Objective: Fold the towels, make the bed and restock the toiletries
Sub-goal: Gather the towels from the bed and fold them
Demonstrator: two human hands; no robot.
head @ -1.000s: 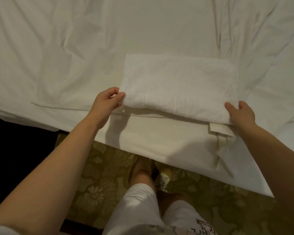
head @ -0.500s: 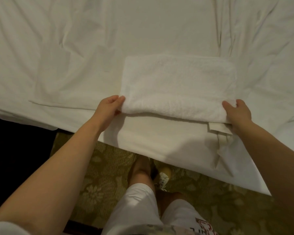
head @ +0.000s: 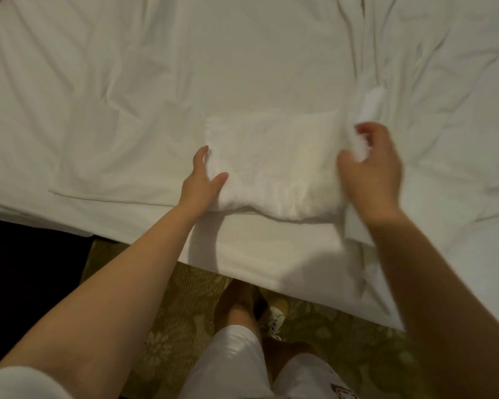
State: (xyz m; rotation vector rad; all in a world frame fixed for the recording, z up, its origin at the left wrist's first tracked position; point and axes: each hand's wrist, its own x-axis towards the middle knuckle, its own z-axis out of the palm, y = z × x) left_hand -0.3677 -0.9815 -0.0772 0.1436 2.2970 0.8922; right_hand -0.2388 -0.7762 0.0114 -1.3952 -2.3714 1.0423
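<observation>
A white folded towel [head: 274, 162] lies on the white bed sheet [head: 156, 82] close to the bed's near edge. My left hand [head: 200, 177] holds the towel's left end, thumb on top and fingers along its side. My right hand [head: 369, 165] grips the towel's right end and lifts it up and over toward the left; the raised end is blurred by motion. The towel's near edge sags a little over the sheet.
The wrinkled sheet covers the whole bed and hangs over its near edge [head: 271, 266]. Below are a patterned carpet [head: 179, 318], my legs in white shorts [head: 234, 361] and a shoe [head: 274, 321]. A dark gap [head: 26, 269] lies at the left.
My right hand has lifted the towel's right end and swung it up and leftward. My left hand has slid onto the towel's left end. The towel now looks shorter.
</observation>
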